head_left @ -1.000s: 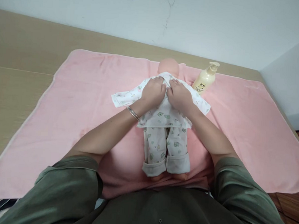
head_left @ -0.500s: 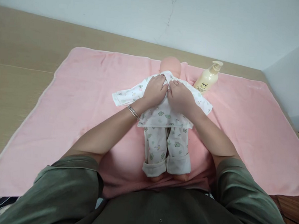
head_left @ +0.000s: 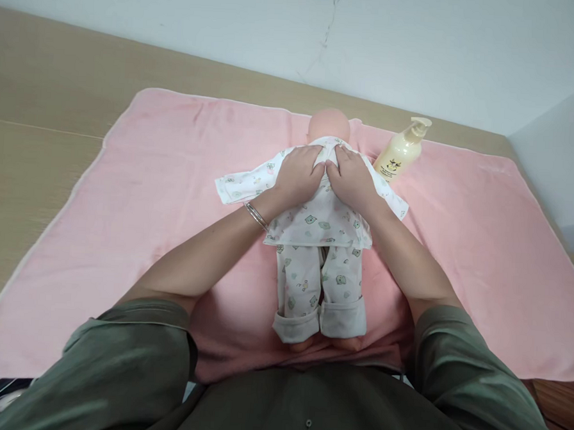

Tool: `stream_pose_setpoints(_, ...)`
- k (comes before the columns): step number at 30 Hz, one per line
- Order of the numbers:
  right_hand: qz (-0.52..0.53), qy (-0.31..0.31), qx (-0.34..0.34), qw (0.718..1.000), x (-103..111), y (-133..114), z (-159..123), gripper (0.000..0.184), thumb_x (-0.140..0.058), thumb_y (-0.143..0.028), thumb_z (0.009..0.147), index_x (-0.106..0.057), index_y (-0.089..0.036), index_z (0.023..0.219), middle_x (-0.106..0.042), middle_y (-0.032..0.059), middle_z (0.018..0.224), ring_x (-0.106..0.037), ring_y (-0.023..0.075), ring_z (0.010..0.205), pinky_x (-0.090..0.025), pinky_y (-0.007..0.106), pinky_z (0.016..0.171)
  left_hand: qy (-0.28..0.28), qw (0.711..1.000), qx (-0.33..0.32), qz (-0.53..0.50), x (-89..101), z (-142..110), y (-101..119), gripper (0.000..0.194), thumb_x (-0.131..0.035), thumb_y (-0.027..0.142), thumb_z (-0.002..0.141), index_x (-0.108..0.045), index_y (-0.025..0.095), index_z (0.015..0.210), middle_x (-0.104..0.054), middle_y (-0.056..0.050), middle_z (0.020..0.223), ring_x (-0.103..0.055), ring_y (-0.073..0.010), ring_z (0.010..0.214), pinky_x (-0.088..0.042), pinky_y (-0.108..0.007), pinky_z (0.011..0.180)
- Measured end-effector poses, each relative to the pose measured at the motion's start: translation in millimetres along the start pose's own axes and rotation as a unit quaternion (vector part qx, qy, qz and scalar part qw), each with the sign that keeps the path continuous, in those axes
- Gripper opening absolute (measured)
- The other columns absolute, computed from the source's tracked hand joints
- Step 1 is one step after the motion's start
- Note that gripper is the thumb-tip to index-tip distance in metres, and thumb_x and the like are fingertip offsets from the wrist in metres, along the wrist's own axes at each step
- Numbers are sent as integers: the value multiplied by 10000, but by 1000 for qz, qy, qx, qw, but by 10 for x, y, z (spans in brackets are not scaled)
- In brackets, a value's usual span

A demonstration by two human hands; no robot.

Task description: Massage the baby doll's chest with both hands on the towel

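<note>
A baby doll (head_left: 329, 125) lies lengthwise in front of me, its bald head away from me and no face showing. It wears a white patterned shirt (head_left: 321, 226) with sleeves spread sideways, and matching trousers (head_left: 342, 279) with turned-up cuffs. My left hand (head_left: 299, 174) rests flat on the upper left of the shirt, fingers stretched toward the collar. On the upper right, my right hand (head_left: 353, 180) lies the same way, palm down. The two thumbs almost meet at the middle. Nothing shows gripped in either hand.
A cream pump bottle (head_left: 398, 153) stands or leans right of the doll's head, close to the right sleeve. Under everything is a pink blanket (head_left: 482, 251) on a wooden surface (head_left: 44, 80). A cracked white wall (head_left: 229, 26) rises behind.
My right hand has shifted slightly right and away from the left one, its fingers now flatter on the shirt. The shirt's collar lies smoother. My left hand has barely moved.
</note>
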State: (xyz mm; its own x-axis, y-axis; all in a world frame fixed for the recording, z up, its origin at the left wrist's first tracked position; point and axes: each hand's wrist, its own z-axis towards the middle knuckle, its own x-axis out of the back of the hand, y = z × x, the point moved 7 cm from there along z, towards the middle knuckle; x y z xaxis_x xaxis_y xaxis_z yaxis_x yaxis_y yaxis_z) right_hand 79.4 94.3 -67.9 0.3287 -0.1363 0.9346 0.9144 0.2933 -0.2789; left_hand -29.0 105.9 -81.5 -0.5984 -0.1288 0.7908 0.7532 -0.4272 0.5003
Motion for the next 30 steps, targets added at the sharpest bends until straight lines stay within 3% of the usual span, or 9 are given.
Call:
stream_pose_setpoints(4, 9, 19, 13, 1000, 31, -4, -8, 491, -329, -277, 957, -513, -38, 1345, -588, 209, 1388, -520, 322, 1320, -378, 508, 1134, -13, 1000, 11, 16, 10, -18, 36, 456, -356, 269, 904, -585, 130, 1273, -661, -149, 1284, -590, -302, 1202, -442, -486, 1080)
stream_pose_setpoints(10, -3, 14, 12, 1000, 40, -12, -9, 435, -344, -271, 962, -549, -43, 1270, -642, 208, 1267, -570, 324, 1219, -427, 479, 1074, 19, 999, -20, 36, 37, -119, 174, 456, -306, 262, 946, -542, 81, 1293, -608, -209, 1327, -534, -320, 1279, -369, -498, 1141)
stream_pose_setpoints(17, -22, 15, 15, 1000, -23, -23, -28, 542, -316, -306, 988, -425, -3, 1423, -495, 219, 1483, -430, 325, 1404, -314, 508, 1190, -40, 999, 27, -12, 65, 5, -2, 471, -379, 289, 888, -564, 115, 1285, -618, -146, 1349, -545, -308, 1265, -393, -487, 1136)
stream_pose_setpoints(23, -35, 13, 56, 998, 12, -245, -191, 531, -287, -225, 981, -442, 32, 1419, -516, 233, 1459, -436, 322, 1405, -291, 487, 1218, -40, 998, 36, 8, 109, 9, -7, 408, -365, 284, 885, -618, 120, 1160, -675, -163, 1217, -593, -326, 1166, -445, -493, 1066)
stream_pose_setpoints(26, -6, -3, 45, 999, 25, -163, -109, 520, -297, -214, 973, -461, 0, 1418, -525, 201, 1466, -448, 291, 1407, -305, 460, 1223, -54, 998, 20, 6, 95, 3, 13, 418, -352, 284, 888, -624, 118, 1160, -686, -154, 1204, -602, -315, 1161, -443, -493, 1072)
stream_pose_setpoints(30, 30, -17, 1, 999, 14, 73, 64, 536, -312, -282, 974, -461, -21, 1419, -461, 191, 1526, -390, 290, 1456, -311, 486, 1222, -70, 998, -1, -8, 80, -16, 58, 508, -344, 275, 892, -552, 98, 1320, -593, -138, 1402, -521, -285, 1314, -354, -473, 1175)
